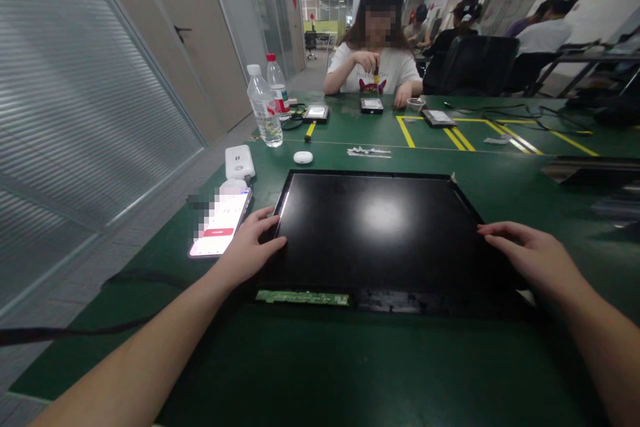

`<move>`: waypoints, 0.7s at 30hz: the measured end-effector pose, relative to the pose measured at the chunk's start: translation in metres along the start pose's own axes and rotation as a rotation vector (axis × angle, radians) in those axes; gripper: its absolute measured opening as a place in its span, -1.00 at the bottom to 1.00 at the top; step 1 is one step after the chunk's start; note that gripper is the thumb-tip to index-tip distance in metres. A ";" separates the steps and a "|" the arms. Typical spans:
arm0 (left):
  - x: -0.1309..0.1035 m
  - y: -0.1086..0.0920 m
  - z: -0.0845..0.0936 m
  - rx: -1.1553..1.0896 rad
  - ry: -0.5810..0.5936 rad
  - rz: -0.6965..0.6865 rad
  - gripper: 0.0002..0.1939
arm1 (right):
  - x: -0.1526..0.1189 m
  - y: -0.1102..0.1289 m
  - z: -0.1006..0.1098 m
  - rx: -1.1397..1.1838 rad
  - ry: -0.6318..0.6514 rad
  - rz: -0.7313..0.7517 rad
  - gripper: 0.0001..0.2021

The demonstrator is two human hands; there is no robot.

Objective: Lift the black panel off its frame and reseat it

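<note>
A black LCD display panel (370, 233) lies face up on the green table in front of me, its dark screen reflecting a bright spot of light. Along its near edge runs a narrow green circuit board (303, 297). My left hand (254, 239) grips the panel's left edge, thumb over the rim. On the opposite side, my right hand (525, 250) holds the right edge between thumb and fingers. The undersides of both grips are hidden. Just left of my left hand lies a lit smartphone (223, 223).
Beyond the phone sit a white power bank (239, 162), a white earbud case (303, 157) and two bottles, the nearer a clear water bottle (265, 110). Across the table (350, 367), a person (373, 67) works with a screwdriver over a hard drive (371, 105). Dark cables (530, 113) lie at the back right.
</note>
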State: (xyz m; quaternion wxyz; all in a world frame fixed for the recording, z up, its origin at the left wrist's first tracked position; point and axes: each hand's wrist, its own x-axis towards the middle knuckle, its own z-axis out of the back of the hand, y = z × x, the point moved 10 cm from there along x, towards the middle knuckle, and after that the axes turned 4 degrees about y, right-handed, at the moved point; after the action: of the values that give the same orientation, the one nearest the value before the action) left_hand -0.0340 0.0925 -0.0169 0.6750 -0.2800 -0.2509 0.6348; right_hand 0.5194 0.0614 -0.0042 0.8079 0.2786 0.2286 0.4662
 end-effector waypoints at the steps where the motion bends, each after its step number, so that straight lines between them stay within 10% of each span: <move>1: 0.000 0.000 -0.001 0.026 0.005 -0.007 -0.36 | 0.000 0.001 0.001 -0.005 -0.006 0.005 -0.60; 21: -0.008 -0.025 -0.013 0.388 0.059 -0.216 -0.38 | 0.005 0.000 -0.005 -0.045 -0.040 0.184 -0.59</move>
State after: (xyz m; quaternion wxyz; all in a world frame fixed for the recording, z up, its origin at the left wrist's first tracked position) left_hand -0.0076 0.0830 -0.0085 0.7874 -0.1348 -0.1327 0.5868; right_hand 0.5188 0.0671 -0.0083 0.7721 0.2893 0.1754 0.5379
